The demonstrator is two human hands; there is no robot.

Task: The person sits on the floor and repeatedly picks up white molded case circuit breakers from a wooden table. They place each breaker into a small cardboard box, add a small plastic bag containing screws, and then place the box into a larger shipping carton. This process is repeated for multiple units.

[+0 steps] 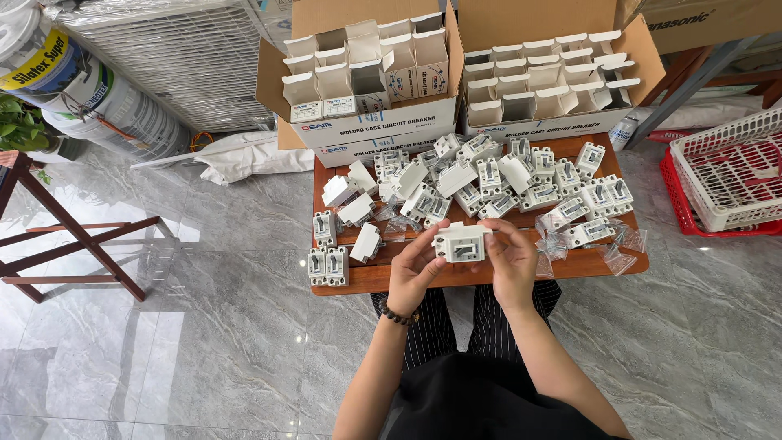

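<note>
Our left hand (417, 273) and right hand (509, 262) were clamped on a white breaker (461, 242) above the crowded worktop (383, 277), where a slip might have knocked edge pieces off.

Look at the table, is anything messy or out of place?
Yes. The white breakers lie in a jumbled heap on the wooden table, some tipped on their sides, with clear plastic bags strewn at the right edge. Both hands hold one breaker upright.

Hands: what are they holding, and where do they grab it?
Both hands hold one white breaker. The left hand pinches its left end, the right hand its right end, with the fingers.
</note>
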